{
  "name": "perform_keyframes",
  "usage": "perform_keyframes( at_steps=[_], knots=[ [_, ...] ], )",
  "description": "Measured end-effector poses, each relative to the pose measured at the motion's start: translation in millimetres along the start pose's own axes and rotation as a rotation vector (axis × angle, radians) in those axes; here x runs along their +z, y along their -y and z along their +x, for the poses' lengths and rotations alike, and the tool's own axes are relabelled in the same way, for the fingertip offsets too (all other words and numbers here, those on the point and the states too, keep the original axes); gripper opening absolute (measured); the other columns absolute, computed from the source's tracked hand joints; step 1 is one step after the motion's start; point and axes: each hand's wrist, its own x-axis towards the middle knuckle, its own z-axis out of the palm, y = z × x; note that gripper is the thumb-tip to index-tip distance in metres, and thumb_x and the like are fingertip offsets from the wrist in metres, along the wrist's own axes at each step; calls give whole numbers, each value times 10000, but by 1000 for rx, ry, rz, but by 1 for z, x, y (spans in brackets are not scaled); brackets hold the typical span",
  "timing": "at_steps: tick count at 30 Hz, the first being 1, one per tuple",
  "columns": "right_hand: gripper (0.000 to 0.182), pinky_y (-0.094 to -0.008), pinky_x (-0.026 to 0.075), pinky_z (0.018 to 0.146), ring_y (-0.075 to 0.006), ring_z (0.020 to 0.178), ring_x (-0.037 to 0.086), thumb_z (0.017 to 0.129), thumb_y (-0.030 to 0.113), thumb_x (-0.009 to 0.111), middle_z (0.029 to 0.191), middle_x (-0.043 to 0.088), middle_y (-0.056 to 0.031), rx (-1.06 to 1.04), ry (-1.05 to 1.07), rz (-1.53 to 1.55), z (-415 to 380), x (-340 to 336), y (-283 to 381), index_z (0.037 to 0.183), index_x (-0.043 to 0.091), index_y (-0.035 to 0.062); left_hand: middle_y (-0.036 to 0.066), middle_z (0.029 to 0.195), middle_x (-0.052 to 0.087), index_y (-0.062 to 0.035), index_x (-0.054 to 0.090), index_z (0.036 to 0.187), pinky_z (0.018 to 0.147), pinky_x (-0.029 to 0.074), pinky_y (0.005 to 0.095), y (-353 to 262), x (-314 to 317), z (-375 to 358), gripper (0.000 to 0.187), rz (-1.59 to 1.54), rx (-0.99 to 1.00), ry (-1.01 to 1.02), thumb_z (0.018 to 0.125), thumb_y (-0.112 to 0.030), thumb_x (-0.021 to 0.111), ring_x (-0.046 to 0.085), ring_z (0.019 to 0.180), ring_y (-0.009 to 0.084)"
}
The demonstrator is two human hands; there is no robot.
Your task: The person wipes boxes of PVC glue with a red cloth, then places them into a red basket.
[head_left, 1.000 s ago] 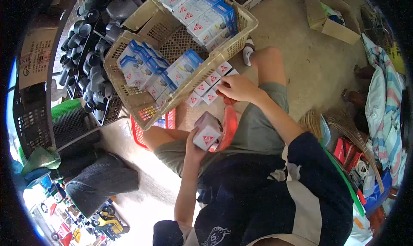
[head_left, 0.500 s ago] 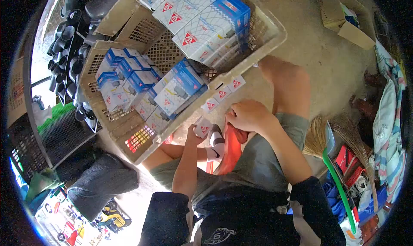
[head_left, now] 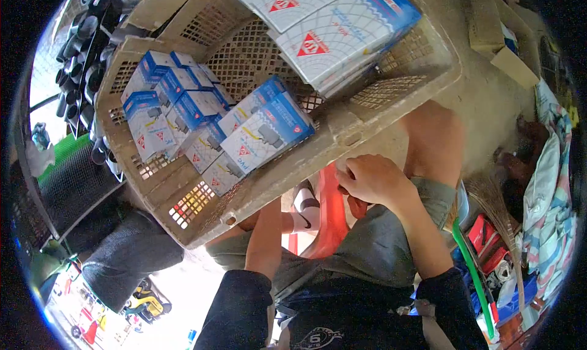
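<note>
A tan plastic crate (head_left: 400,114) is tilted in front of me and holds blue-and-white boxes. Smaller boxes (head_left: 192,105) are grouped at its left, a pair of mid-sized boxes (head_left: 269,133) leans near the front wall, and larger boxes (head_left: 342,35) are stacked at the right. My left forearm (head_left: 264,234) reaches under the near rim, which hides that hand and anything in it. Just outside the rim, above a red plastic stool (head_left: 330,221), my right hand (head_left: 374,180) has its fingers curled; what they hold, if anything, is hidden.
Black pipe fittings (head_left: 82,62) fill a rack at the left. On the right are a green-handled broom (head_left: 471,264), red packages (head_left: 484,234) and a patterned cloth (head_left: 547,160). An open cardboard box (head_left: 486,35) stands at the back right. Dark mesh (head_left: 131,255) lies at the lower left.
The crate appears larger and nearer in view. My left hand, which held a small white box with a red triangle, has gone behind its rim. The small boxes on the floor are now hidden.
</note>
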Motion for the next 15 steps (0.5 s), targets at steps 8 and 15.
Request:
perform_keyframes(
  at_steps=[8, 15],
  knots=[
    [391, -507, 526, 806, -410, 878, 677, 882, 412, 548, 921, 701, -227, 19, 159, -12, 3, -19, 25, 980, 696, 63, 177, 1425, 389, -32, 420, 1297, 1057, 428, 565, -7, -50, 24, 564, -271, -154, 244, 926, -419, 597, 475, 1288, 410],
    [480, -495, 522, 812, -401, 867, 676, 867, 436, 609, 899, 695, -223, -170, 10, -82, 25, 16, 16, 978, 660, -29, 118, 1542, 289, -152, 383, 1412, 1033, 449, 527, 73, 38, -110, 596, 320, 351, 12, 907, -367, 614, 518, 1243, 369]
  ],
)
